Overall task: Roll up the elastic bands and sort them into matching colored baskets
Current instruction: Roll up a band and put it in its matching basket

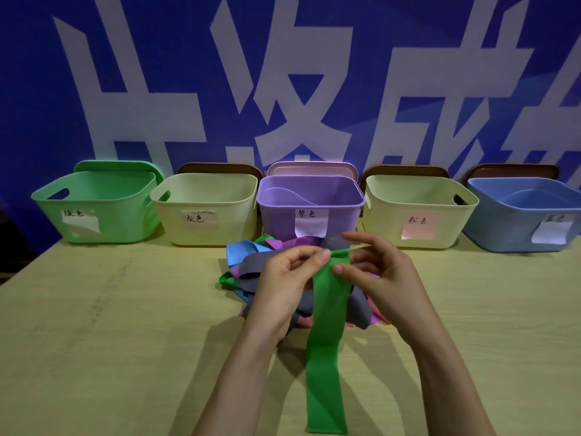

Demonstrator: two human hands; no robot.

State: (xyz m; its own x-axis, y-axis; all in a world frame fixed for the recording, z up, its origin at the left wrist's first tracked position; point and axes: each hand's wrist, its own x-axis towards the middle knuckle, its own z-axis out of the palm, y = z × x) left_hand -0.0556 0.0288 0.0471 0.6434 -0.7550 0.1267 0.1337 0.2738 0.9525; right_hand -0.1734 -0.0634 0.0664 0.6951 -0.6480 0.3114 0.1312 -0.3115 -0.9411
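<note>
Blue basket [503,221], far right of purple basket [283,215]: cut by frame edge, label unreadable. Band pile [251,262] before purple basket: middle hidden behind left hand [283,278], right hand [383,272]; green band [327,341] top lost in their pinch.

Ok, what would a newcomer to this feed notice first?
The long green band at centre, its top end pinched by the left hand and right hand, running down toward the camera. Behind it sits a tangled pile of bands; five labelled baskets line the far edge of the table.
</note>
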